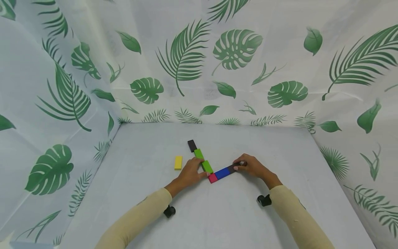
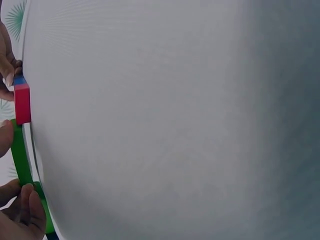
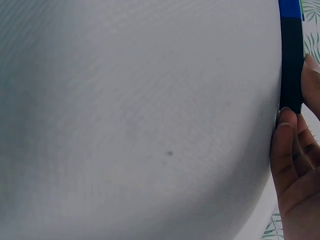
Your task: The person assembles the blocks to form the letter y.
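Small coloured blocks form a V on the table. Its left arm runs from a black block (image 1: pixel 192 146) through a far green block (image 1: pixel 199 154) to a near green block (image 1: pixel 207 167). A red block (image 1: pixel 212 178) sits at the corner, followed by a blue block (image 1: pixel 222 173) and another black block (image 3: pixel 291 65) on the right. My left hand (image 1: pixel 190 172) holds the near green block lengthwise, thumb by the red one, fingertips where the greens meet. With thumb and fingers, my right hand (image 1: pixel 254 167) grips the right black block at its outer end, partly covering it.
A yellow block (image 1: pixel 178 163) lies apart, left of the left hand. Black wrist cameras (image 1: pixel 264 200) hang beneath both sleeves. The white table (image 1: pixel 217 221) meets leaf-printed curtains (image 1: pixel 199 69) at the back and sides.
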`<state>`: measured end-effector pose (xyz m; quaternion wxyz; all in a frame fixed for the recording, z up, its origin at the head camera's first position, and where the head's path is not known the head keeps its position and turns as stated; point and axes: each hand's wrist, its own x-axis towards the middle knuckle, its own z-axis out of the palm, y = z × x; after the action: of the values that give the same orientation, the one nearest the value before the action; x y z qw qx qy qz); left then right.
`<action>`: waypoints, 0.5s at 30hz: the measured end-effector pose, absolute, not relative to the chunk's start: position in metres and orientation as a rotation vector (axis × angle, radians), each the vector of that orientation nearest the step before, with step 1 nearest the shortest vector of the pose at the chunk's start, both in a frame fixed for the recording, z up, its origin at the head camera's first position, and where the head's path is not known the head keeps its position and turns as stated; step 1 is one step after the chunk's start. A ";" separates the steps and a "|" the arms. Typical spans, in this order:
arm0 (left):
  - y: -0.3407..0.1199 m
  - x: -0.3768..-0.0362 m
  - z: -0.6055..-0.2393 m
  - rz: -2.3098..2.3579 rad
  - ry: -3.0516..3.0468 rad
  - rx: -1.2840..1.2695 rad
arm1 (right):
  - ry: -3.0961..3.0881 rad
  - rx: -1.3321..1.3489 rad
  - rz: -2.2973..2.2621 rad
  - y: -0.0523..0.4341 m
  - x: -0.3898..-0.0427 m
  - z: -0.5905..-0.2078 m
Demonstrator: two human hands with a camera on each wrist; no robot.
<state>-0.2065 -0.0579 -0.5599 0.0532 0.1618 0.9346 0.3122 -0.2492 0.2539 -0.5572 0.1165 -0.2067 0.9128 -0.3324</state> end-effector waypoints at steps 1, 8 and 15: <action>-0.058 -0.207 -0.560 0.940 2.843 0.494 | 2.674 -0.611 -0.972 0.254 -0.249 -0.557; -0.056 -0.207 -0.558 0.890 2.854 0.501 | 2.674 -0.597 -0.970 0.253 -0.249 -0.557; -0.054 -0.207 -0.557 0.843 2.886 0.511 | 2.674 -0.614 -0.974 0.254 -0.248 -0.557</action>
<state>-0.2066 -0.0541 -0.5567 0.0460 0.1673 0.9453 0.2762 -0.2476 0.2540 -0.5566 0.1148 -0.2095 0.9125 -0.3321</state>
